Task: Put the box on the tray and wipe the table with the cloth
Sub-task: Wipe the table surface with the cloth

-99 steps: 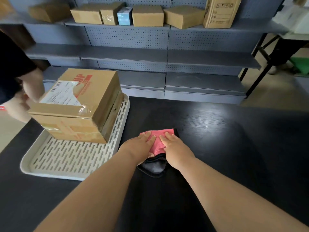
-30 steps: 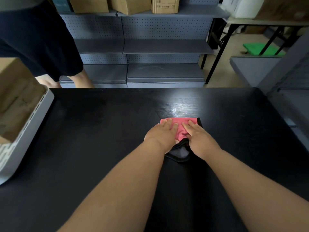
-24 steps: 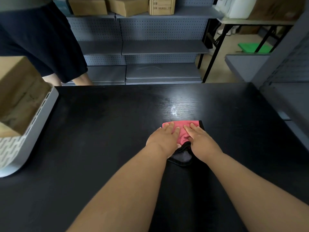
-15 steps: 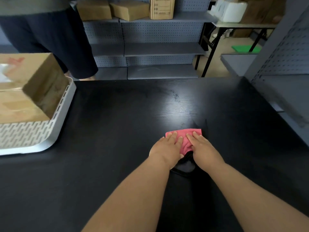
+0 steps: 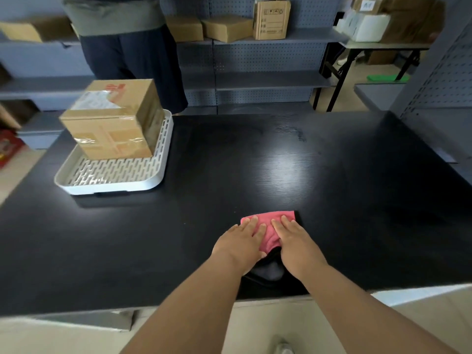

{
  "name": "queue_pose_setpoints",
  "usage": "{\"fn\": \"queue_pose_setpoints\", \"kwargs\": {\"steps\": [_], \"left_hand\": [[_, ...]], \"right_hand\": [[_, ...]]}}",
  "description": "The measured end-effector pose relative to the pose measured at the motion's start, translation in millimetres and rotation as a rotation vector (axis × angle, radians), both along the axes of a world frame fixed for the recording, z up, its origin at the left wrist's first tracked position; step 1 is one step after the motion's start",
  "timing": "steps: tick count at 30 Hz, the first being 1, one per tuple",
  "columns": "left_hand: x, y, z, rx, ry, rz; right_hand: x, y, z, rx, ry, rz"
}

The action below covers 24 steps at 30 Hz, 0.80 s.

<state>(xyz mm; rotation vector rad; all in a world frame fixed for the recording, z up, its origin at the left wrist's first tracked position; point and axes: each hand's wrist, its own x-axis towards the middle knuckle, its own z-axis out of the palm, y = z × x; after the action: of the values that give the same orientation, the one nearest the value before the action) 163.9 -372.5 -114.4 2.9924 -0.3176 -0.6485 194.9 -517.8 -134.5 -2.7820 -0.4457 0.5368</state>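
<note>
Low in the middle of the frame, the left hand (image 5: 241,242) and the right hand (image 5: 296,241) lie flat side by side, fingers stretched forward and palms down, pressing on a folded pink and dark grey cloth (image 5: 268,232). Neither hand grips anything; both are spread wide on the fabric. The pink part shows past the fingertips and between the hands, while the dark grey part bunches under the wrists, close to the near edge of the black wood-grain surface (image 5: 281,162).

At the upper left of the frame sits a white rectangular plastic tray with a slotted floor (image 5: 112,186), resting on the far left part of the surface, well apart from the cloth. A brown taped cardboard box with a white label on top (image 5: 115,121) stands inside the tray, toward its far end.

Behind the tray, at the top left, another person in dark trousers (image 5: 132,52) stands before grey metal shelving (image 5: 268,83) that carries several smaller cardboard boxes (image 5: 227,28).
</note>
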Motion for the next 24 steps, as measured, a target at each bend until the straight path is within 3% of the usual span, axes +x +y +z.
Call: {"fn": "queue_pose_setpoints", "kwargs": {"steps": [11,24], "left_hand": [[-42,42,1,0.031,0.001,0.033],[21,62,0,0.050,0.022,0.014]], "right_hand": [[-32,43,5,-0.002,-0.011,0.102],[21,57,9,-0.002,0.020,0.126]]}}
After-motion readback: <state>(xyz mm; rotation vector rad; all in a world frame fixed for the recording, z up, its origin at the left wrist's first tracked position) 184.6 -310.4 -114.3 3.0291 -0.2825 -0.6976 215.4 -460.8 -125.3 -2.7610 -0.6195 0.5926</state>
